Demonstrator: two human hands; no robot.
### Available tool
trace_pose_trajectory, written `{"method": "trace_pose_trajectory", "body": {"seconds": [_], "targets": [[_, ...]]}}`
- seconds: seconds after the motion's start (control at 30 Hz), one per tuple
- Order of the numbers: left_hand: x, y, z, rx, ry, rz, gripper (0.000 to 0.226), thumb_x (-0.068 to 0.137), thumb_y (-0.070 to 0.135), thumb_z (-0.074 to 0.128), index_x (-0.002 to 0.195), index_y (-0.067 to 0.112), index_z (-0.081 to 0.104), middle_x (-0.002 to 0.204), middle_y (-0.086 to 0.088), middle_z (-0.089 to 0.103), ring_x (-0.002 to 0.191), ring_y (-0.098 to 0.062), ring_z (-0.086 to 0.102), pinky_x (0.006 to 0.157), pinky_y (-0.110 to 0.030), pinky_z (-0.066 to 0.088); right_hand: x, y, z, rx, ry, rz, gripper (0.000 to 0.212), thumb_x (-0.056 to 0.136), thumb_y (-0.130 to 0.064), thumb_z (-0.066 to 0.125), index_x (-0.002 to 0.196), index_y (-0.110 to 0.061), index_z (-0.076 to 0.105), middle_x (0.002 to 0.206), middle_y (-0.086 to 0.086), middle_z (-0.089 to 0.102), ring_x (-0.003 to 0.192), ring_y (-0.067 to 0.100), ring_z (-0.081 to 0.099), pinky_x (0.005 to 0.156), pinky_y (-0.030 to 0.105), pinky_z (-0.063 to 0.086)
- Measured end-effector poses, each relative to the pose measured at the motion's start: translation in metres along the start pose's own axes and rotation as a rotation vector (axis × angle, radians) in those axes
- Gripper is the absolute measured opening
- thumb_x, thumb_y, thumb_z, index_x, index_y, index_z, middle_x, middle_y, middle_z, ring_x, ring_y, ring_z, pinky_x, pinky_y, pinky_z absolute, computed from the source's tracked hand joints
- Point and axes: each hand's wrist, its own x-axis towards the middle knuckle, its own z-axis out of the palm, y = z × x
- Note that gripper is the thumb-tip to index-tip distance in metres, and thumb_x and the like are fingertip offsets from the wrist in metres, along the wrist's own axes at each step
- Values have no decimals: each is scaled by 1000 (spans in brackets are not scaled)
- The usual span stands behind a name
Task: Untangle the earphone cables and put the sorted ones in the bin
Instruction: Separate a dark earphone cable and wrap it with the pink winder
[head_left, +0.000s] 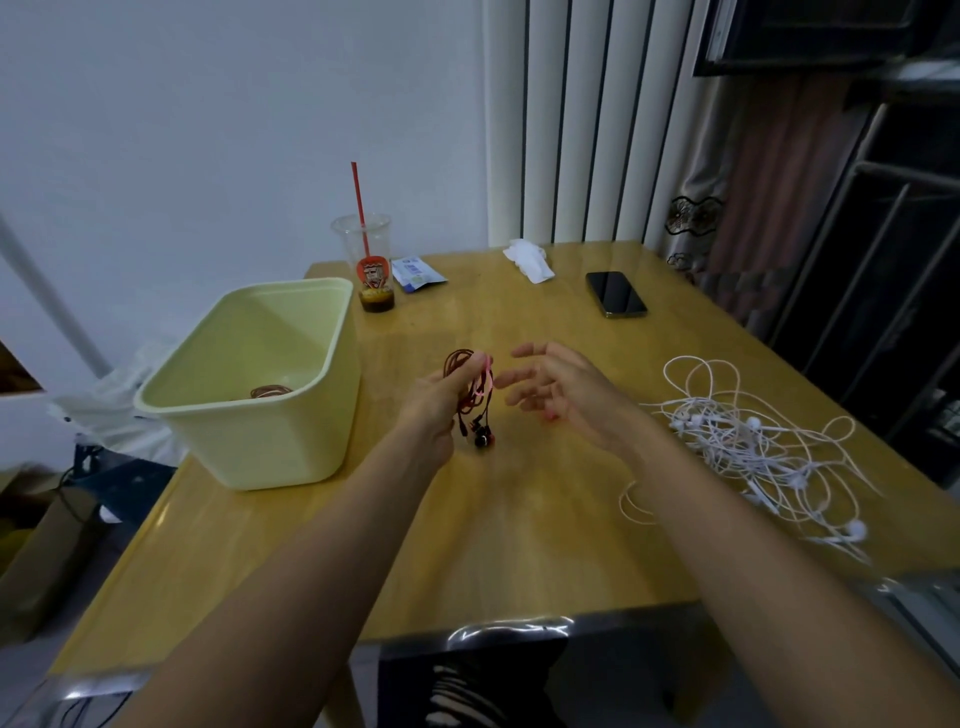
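Table: wooden, carries all items. Bin: pale yellow, at left. White earphone tangle: at right, unsorted, no hand on it. Right hand: fingers spread, holding nothing, just beside the bundle. Left hand: pinches the red earphone bundle above the table, earbuds dangling. 1 coiled cable lies in the bin. Risk: loose loops may slip the pinch and re-knot during transfer
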Motion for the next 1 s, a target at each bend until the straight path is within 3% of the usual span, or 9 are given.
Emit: {"method": "trace_pose_trajectory", "body": {"seconds": [0.07,0.13,0.27,0.4,0.5,0.6,0.77,0.87,1.0], "targets": [[-2,-2,3,17,23,48,28,84,32,74,102,10,72,92,-4,72,87,-14,59,67,-26,36,-3,0,5,-62,-27,2,22,99,-13,44,118,-13,55,102,9,70,84,15,67,69,23,49],[-3,-4,5,19,49,91,27,82,32,76,97,11,74,94,-7,73,89,-16,60,70,-25,39,-4,1,9,-134,14,-22,24,96,-26,61,118,-15,55,99,4,71,78,7,66,63,16,47],[-9,-3,10,35,21,95,20,82,30,76,89,11,74,79,0,70,77,-9,57,64,-21,38,-6,6,11,-179,84,-163,38,85,-19,77,116,-17,55,95,3,73,76,8,69,63,17,48],[-15,-2,11,48,14,58,19,84,29,74,76,15,66,64,5,62,69,-9,50,60,-23,33,-10,6,10,-181,92,-262,29,88,-12,73,116,-10,66,74,-3,72,68,6,67,55,10,45],[-17,0,13,34,4,20,20,85,29,73,78,12,66,63,5,62,71,-10,48,63,-25,33,-11,6,10,-141,150,-236,17,92,-13,67,109,-11,67,83,7,74,73,7,68,52,10,43],[-18,-1,13,35,25,11,23,85,30,73,95,9,72,78,5,59,75,-8,48,62,-24,33,-8,9,8,45,243,-158,9,96,-2,55,102,-8,55,86,11,73,71,17,68,49,15,45],[-14,-3,10,65,42,31,31,83,31,75,104,9,71,82,5,62,76,-7,51,60,-23,33,-10,8,4,308,145,-2,25,88,11,39,88,-13,44,76,6,54,54,12,45,56,22,40],[-14,-2,12,97,40,77,31,82,31,76,104,9,72,84,4,66,79,-7,53,63,-22,33,-14,5,4,131,32,14,9,94,-5,55,101,-9,53,65,-4,53,51,9,33,57,25,30],[-14,-4,11,134,13,135,28,80,29,78,98,8,75,94,-4,73,93,-15,61,73,-23,40,-17,5,2,-128,1,9,25,91,-19,69,112,-5,65,74,-4,72,53,8,37,57,19,36]]}}
